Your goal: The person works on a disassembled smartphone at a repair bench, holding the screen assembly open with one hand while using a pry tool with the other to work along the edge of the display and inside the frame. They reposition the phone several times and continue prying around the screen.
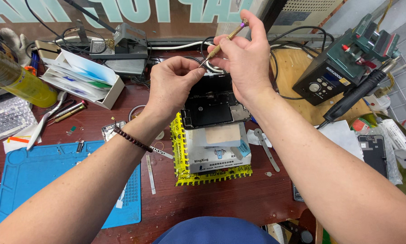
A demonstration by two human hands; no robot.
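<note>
An opened phone (214,106) is propped on a stack of small boxes (216,151), which are wrapped in part in yellow printed tape (179,153). The stack lifts the phone clear of the bench (221,199) and tilts its open side toward the worker, probably so the top edge can be reached without bending low.

The right hand (243,56) is closed around a thin brass-handled screwdriver (222,41). The shaft is pinched between thumb and forefinger, and the purple-capped end points up and away. The tip is angled down and left toward the phone's upper edge; whether it touches a screw cannot be told, as the fingers of both hands crowd that spot. The grip is high on the handle, which suits fine turning rather than force.

The left hand (173,83) is curled narrow, fingertips pinched together just beside the screwdriver tip at the phone's top edge. Whether something small is held there or the frame is merely steadied cannot be told. A bead bracelet (131,139) sits on that wrist.

Both forearms are raised off the bench and converge over the phone, wrists bent inward.

Nearby: a blue mat (35,171) at left, flat metal pry tools (266,149) beside the stack, a soldering station (334,77) with its black handpiece (354,95) at right, and a tray of papers (83,79) at the back left.
</note>
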